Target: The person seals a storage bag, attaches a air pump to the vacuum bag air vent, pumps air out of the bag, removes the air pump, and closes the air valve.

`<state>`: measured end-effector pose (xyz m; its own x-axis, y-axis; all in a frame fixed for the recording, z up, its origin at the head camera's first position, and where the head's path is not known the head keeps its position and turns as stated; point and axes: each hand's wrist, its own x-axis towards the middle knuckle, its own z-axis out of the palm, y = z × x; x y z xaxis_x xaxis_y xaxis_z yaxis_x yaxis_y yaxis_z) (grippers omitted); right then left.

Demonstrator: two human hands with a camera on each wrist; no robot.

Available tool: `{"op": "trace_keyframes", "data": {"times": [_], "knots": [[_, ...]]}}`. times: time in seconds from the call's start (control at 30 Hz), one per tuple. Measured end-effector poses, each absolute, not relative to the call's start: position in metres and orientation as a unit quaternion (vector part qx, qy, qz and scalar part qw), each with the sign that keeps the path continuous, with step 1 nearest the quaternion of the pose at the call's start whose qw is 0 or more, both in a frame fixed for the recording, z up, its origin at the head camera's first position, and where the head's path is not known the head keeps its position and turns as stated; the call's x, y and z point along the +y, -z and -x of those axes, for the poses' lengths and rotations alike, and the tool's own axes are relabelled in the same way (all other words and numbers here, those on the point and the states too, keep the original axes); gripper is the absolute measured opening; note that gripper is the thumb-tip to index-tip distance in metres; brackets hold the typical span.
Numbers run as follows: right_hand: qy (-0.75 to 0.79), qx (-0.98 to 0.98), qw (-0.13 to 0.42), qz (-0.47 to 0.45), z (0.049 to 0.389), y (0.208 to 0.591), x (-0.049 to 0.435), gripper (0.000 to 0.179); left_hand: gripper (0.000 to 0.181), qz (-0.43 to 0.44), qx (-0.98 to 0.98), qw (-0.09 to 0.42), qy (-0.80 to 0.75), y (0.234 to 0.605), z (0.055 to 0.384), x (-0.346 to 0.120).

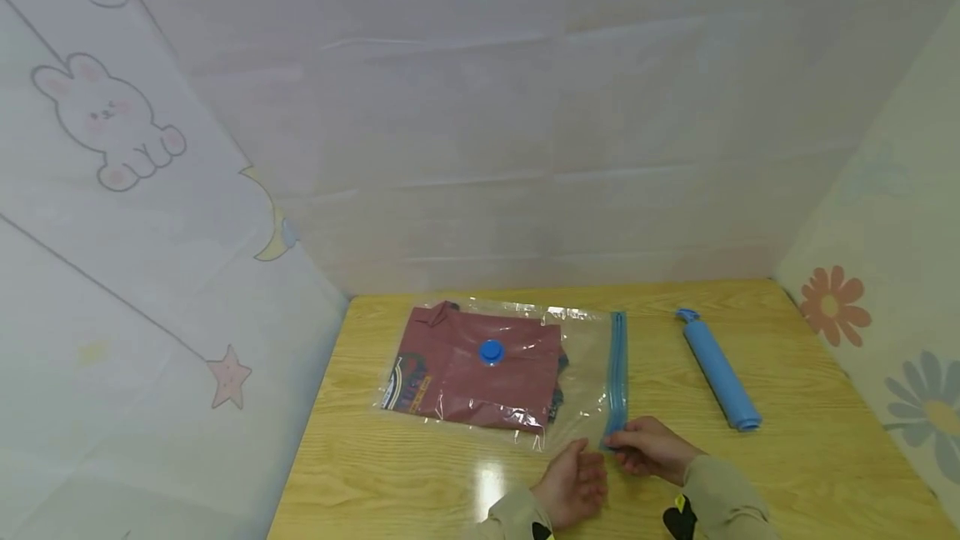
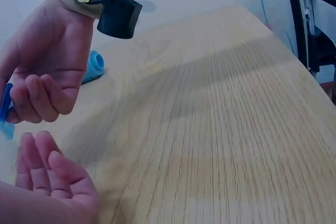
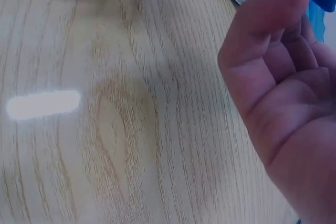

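Clothing was enclosed in a clear bag on the table — its blue zip edge pinched at the near end by the right hand. Nothing was held by the left hand — its fingers loosely curled, just beside the bag.

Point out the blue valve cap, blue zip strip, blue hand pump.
Blue valve cap [image 1: 491, 351]: head view, top face.
Blue zip strip [image 1: 617, 372]: head view, mid-length.
Blue hand pump [image 1: 720, 372]: head view, mid-barrel.
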<state>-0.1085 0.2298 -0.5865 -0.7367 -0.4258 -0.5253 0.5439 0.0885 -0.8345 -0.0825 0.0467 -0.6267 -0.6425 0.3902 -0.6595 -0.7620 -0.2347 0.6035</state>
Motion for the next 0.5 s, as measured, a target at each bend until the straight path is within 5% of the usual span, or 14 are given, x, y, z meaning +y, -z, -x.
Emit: {"op": "trace_keyframes", "data": {"times": [0.2,0.5], "knots": [[0.673,0.642,0.363,-0.054,0.109,0.590,0.230,0.017,0.015,0.208,0.454,0.344,-0.795,0.613,0.085,0.050],[0.673,0.639,0.368,-0.061,0.110,0.588,0.230,0.016,0.013,0.211,0.458,0.325,-0.800,0.610,0.085,0.054]]}}
